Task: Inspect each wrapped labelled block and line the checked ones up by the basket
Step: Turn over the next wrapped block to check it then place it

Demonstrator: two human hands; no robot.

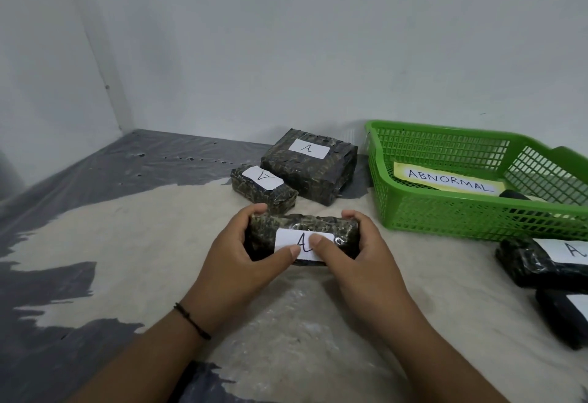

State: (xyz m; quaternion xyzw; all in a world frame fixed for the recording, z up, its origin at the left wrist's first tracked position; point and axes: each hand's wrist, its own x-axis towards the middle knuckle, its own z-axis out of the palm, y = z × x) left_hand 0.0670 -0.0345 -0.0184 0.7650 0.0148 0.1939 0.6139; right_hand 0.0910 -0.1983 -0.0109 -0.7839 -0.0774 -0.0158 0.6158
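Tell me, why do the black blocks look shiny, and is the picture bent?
In the head view, the held block and the big block glint because their plastic wrap catches the soft room light; the wide lens makes the wall corner lean and cuts off the blocks at the right edge; the left hand and right hand look sharp, with only faint shadows.

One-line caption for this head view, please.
Both hands, left and right, grip a wrapped block labelled A, beside two placed blocks and the green basket.
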